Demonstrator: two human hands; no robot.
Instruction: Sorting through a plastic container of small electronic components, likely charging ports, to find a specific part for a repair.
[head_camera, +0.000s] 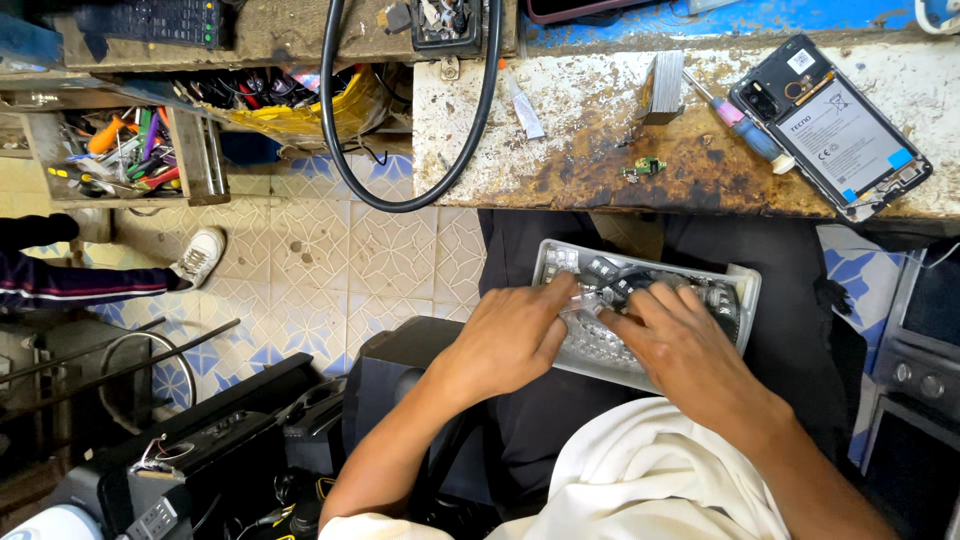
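Where tiled floor (330, 250) meets stained workbench (620, 140), hands (600, 335) sort parts.

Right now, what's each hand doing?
Left hand: fingers in the clear plastic tray, holding nothing I can tell.
Right hand: same, cannot tell.

Opened phone (832, 128), screwdriver (745, 122), black cable (408, 195), tool drawer (120, 150)

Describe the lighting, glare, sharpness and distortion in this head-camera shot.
Head view: even, soft light with no hard shadows; the worn workbench and opened phone are bright and sharp; faint sheen on the clear plastic tray under the left hand and right hand; slight softness at the fingertips; wide-angle bending curves the bench edge; lower corners fall dark.
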